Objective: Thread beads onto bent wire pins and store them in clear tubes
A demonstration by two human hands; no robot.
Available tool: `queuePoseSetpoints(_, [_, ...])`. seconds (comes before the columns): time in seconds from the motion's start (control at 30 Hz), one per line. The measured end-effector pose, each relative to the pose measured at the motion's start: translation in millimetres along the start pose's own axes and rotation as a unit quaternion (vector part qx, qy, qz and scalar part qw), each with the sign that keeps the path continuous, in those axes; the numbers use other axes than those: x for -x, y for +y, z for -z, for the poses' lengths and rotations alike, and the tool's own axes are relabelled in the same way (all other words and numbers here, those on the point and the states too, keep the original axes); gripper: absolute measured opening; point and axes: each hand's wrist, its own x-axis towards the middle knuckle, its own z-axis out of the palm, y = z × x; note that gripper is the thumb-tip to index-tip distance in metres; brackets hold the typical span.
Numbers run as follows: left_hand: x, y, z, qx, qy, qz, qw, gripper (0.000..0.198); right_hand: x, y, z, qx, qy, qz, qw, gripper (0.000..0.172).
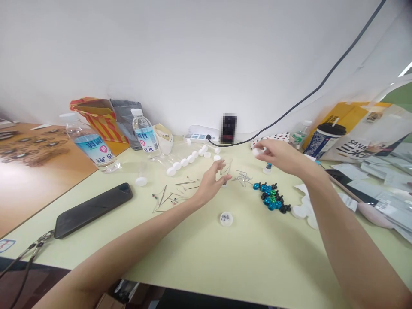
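My left hand (210,182) is curved around a small clear jar (226,168), with thin bent metal pieces that seem to be inside it. The jar's outline is faint. Between the fingertips of my right hand (277,155) is a white cap (258,152), raised above the table. Bent hex keys (243,177) lie between the hands. To the right is a cluster of blue, green and black knob-like screws (272,197). Nearer me, a small round white cap (226,219) holds tiny metal parts. Thin metal rods and small pieces (167,199) lie left of my left hand.
A row of white caps (184,162) runs toward a power strip (199,136). Two water bottles (93,148) and a black phone (94,210) are on the left. A lidded drink cup (325,139), a yellow-and-white bag (347,133) and plastic packets (380,176) crowd the right.
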Motion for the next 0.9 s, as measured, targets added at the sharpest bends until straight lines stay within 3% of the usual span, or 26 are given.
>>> queuePoseSetpoints(0.13, [-8, 13, -10.3, 0.061, -0.002, -0.006, 0.998, 0.031, -2, -36, -7, -0.065, 0.06, 0.082, 0.993, 0.029])
queuePoseSetpoints(0.37, [3, 23, -11.7, 0.106, -0.007, -0.009, 0.994, 0.013, -2, -50, -20, -0.089, 0.01, 0.153, 0.984, 0.027])
queuePoseSetpoints(0.5, [5, 22, -9.9, 0.108, -0.005, -0.01, 0.994, 0.006, -3, -57, -21, -0.078, 0.006, 0.158, 0.984, 0.029])
queuePoseSetpoints(0.9, [6, 18, -8.0, 0.105, -0.001, 0.005, 0.995, 0.012, -1, -61, -36, -0.037, 0.011, 0.144, 0.989, 0.027])
